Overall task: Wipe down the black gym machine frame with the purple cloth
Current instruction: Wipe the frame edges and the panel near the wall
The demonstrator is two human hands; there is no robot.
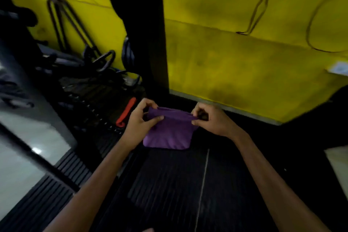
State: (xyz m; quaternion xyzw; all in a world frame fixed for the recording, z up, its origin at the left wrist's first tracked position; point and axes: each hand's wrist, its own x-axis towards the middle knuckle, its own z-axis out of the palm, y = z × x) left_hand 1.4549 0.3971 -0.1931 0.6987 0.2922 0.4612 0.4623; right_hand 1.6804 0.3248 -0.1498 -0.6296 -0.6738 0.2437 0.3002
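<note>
**A:** What does the head camera show, looking down?

**B:** 2 bare forearms reach forward from the bottom edge. The left hand [140,118] and the right hand [211,118] each pinch a top corner of a purple cloth [168,132], with thumb and curled fingers closed on the fabric. The cloth hangs folded between them, its upper edge pulled fairly taut, its lower edge rounded.

**A:** Where is the cloth compared with the machine?

**B:** It hangs in the air, low and in the middle of the view, above a dark ribbed floor mat [169,184]. The black gym machine frame [148,30] rises as a wide upright post just behind and above the hands. The cloth does not touch it.

**A:** What else is around?

**B:** A yellow wall [244,43] with dark curved lines fills the background. Left of the post, black cable handles [105,60] lie in a blurred tangle against the wall. A red-orange grip [127,112] lies on the floor just beside the left hand. A pale reflective panel [28,141] runs along the far left edge. The whole picture is dim and motion-blurred.
</note>
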